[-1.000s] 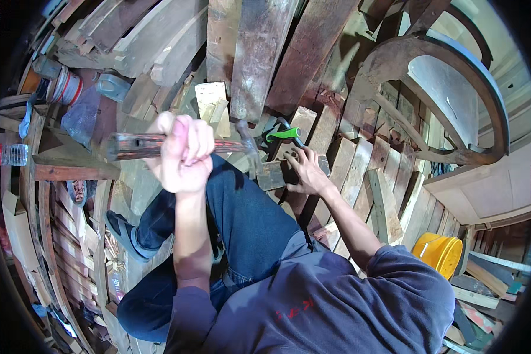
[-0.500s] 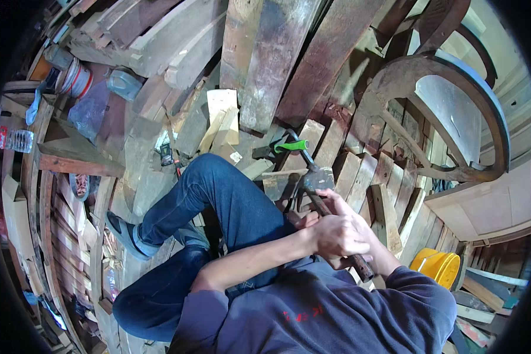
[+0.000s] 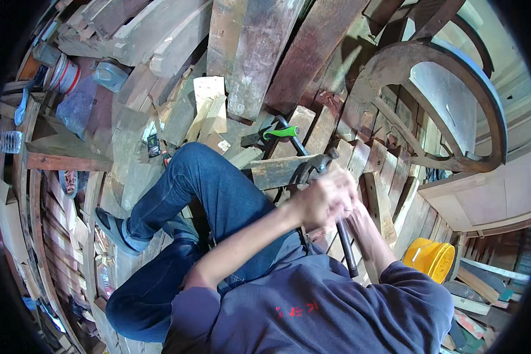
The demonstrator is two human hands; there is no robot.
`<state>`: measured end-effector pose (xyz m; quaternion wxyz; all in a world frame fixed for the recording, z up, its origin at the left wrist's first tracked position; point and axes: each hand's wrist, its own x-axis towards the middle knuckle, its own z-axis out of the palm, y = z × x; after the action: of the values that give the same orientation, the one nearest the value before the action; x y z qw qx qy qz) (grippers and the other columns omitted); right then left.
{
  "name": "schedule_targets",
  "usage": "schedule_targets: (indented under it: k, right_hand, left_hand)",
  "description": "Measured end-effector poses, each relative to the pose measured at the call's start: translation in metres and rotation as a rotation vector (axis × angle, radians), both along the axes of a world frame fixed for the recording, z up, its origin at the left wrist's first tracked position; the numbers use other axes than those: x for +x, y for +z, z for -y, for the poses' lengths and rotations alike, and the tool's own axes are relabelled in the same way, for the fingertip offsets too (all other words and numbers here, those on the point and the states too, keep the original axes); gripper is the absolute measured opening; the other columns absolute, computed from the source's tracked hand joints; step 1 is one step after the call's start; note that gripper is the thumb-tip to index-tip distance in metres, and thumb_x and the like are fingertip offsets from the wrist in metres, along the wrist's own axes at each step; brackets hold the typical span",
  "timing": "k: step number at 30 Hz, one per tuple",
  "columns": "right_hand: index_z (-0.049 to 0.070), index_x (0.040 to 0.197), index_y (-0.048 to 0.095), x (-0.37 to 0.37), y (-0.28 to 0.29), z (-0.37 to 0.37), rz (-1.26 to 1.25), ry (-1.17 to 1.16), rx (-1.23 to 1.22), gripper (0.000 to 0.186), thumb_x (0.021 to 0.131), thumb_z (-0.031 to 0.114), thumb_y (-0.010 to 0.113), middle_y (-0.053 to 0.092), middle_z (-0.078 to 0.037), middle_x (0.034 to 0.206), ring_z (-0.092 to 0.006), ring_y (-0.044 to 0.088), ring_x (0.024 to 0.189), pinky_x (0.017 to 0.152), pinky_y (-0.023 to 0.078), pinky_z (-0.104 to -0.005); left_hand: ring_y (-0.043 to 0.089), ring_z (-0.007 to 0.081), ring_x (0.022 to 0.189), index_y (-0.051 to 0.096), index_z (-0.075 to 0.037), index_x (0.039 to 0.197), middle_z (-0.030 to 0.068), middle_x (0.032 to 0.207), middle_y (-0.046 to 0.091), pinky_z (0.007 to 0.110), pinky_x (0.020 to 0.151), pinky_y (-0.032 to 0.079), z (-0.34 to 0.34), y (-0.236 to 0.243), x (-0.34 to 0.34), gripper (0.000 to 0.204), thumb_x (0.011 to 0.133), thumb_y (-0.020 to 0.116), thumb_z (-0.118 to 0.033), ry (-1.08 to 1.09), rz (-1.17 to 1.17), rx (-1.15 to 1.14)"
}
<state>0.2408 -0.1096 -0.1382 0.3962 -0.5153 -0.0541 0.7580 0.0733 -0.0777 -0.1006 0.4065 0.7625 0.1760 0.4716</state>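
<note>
from left to right: a clear plastic bottle (image 3: 7, 141); a raised knee in blue jeans (image 3: 197, 171); a wooden block (image 3: 276, 172), with a green-handled tool (image 3: 282, 133) just beyond it; the left grip (image 3: 320, 199), blurred, overlapping the right grip (image 3: 347, 197); a hammer (image 3: 347, 251), its head just beyond the paired grips, its dark shaft emerging on the near side, toward the shirt. which grip is closed about the shaft cannot be told. at right, a yellow bucket (image 3: 433, 257).
</note>
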Motion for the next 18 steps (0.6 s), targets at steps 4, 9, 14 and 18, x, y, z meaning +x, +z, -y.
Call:
schedule_targets:
  k: [4, 9, 14, 18]
  right_hand:
    - [-0.015, 0.109, 0.052, 0.003, -0.003, -0.015, -0.045, 0.370, 0.151, 0.035, 0.078, 0.000, 0.045, 0.057, -0.013, 0.062, -0.0096, 0.038, 0.030, 0.028, 0.035, -0.0236]
    - [-0.012, 0.100, 0.053, 0.006, -0.001, -0.013, 0.100, 0.411, 0.115, 0.029, 0.076, 0.001, 0.044, 0.058, -0.016, 0.061, -0.0111, 0.036, 0.027, 0.027, 0.033, -0.0239]
    - [-0.008, 0.090, 0.052, 0.013, -0.011, -0.004, 0.079, 0.334, 0.068, 0.019, 0.074, 0.001, 0.045, 0.059, -0.020, 0.061, -0.0136, 0.037, 0.027, 0.026, 0.033, -0.0257]
    - [-0.007, 0.089, 0.051, 0.004, -0.009, -0.008, 0.074, 0.344, 0.096, 0.018, 0.073, 0.000, 0.045, 0.059, -0.019, 0.060, -0.0139, 0.037, 0.027, 0.025, 0.033, -0.0260]
  left_hand:
    - [0.050, 0.0339, 0.100, 0.057, -0.004, 0.098, 0.0159, 0.099, 0.055, 0.041, 0.087, 0.042, -0.080, -0.061, -0.028, 0.036, 0.063, 0.052, 0.005, 0.616, -0.374, -0.082]
    - [0.047, 0.0339, 0.108, 0.057, -0.009, 0.112, 0.0097, 0.118, 0.051, 0.048, 0.093, 0.038, -0.101, -0.146, -0.061, 0.048, 0.065, 0.061, 0.000, 0.769, -0.696, -0.140]
    - [0.049, 0.0317, 0.106, 0.064, -0.013, 0.109, 0.0023, 0.120, 0.055, 0.045, 0.090, 0.037, -0.099, -0.140, -0.065, 0.039, 0.072, 0.073, -0.019, 0.714, -0.723, -0.060]
    - [0.053, 0.0305, 0.103, 0.062, -0.010, 0.113, 0.0065, 0.112, 0.061, 0.044, 0.091, 0.036, -0.102, -0.150, -0.075, 0.035, 0.082, 0.067, -0.026, 0.784, -0.531, 0.002]
